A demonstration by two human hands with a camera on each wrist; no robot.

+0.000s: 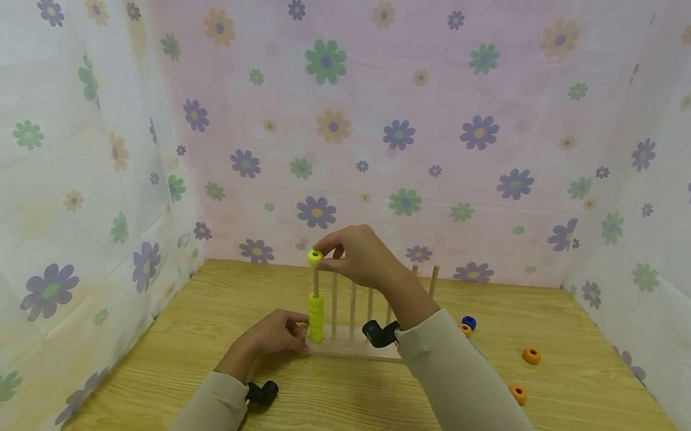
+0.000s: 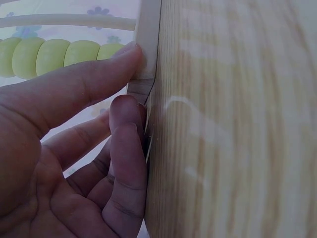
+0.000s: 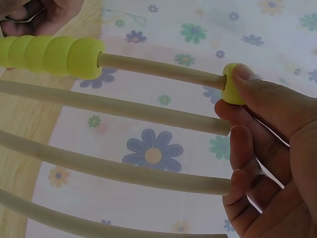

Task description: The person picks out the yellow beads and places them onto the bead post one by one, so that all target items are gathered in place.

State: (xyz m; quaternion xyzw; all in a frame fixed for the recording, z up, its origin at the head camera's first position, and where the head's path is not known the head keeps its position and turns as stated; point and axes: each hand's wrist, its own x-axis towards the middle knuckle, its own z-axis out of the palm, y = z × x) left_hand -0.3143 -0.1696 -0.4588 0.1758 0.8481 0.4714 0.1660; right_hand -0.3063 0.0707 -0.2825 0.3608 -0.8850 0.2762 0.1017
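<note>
A pegged wooden rack stands on the table, its pale base (image 1: 353, 348) carrying a row of upright pegs. Several yellow beads (image 1: 315, 318) are stacked at the bottom of the leftmost peg (image 1: 317, 283). Between thumb and index finger, my right hand (image 1: 368, 258) pinches another yellow bead (image 3: 231, 91) at that peg's top, the peg's end entering its hole. My left hand (image 1: 274, 335) grips the left end of the base, thumb (image 2: 111, 69) on one face and the other fingers curled against the end. Other pegs (image 3: 163, 111) beside it are bare.
To the right of the rack lie a blue bead (image 1: 469, 322) and loose orange beads (image 1: 532, 356) on the wooden table (image 1: 364, 411). Flower-patterned cloth (image 1: 356, 105) encloses the back and both sides. My right forearm (image 1: 477, 402) crosses in front of the rack's right part.
</note>
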